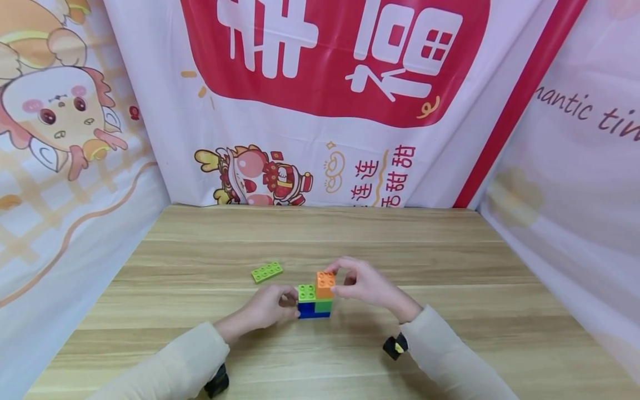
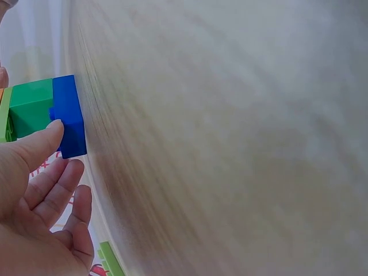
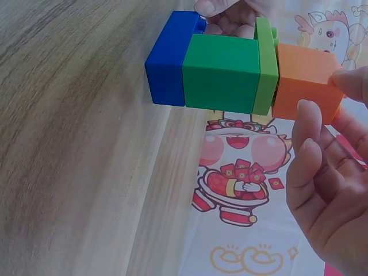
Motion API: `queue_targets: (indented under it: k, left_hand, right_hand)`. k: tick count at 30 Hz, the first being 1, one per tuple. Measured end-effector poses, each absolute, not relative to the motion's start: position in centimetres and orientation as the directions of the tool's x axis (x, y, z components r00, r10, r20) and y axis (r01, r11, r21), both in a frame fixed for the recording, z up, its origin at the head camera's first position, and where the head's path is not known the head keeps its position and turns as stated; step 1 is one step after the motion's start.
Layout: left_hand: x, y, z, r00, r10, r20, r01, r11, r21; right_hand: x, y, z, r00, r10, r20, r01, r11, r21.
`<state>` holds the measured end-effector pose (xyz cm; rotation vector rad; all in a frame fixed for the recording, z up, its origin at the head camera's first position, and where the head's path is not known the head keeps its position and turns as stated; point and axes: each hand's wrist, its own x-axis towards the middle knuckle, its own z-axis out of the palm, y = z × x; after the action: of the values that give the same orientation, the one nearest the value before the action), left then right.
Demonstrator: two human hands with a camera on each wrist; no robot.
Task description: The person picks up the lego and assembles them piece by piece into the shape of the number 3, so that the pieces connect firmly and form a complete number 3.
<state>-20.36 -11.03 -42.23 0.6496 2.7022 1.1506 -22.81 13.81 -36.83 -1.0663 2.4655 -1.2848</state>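
A small stack of toy building bricks stands on the table in front of me. At its bottom is a blue brick [image 1: 314,315], with a green brick [image 3: 221,72] on its right part. A thin lime-green plate [image 1: 306,292] lies over the green one and reaches out to the left. On the plate's right half sits an orange brick [image 1: 325,284]. My right hand [image 1: 367,286] pinches the orange brick between thumb and fingers. At the left end, my left hand [image 1: 272,306] holds the blue brick, its thumb [image 2: 54,129] against the studded top edge.
A second lime-green plate [image 1: 267,272] lies loose on the wooden table [image 1: 425,239], behind my left hand. Printed cloth [image 1: 335,122] hangs along the back and both sides. Black straps [image 1: 395,347] show at my sleeve cuffs.
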Motion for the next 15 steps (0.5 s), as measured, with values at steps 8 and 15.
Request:
queue_targets:
  k: [8, 15]
  left_hand:
    - [-20.44, -11.01, -42.39, -0.899, 0.436, 0.048, 0.338, 0.619, 0.709]
    - [-20.43, -10.98, -42.37, -0.897, 0.438, 0.053, 0.346, 0.624, 0.700]
  right_hand:
    - [-22.92, 13.60, -36.57, -0.726, -0.667, 0.167, -0.530, 0.389, -0.753]
    - [-22.90, 13.34, -36.31, -0.739, -0.659, 0.144, -0.527, 0.431, -0.733]
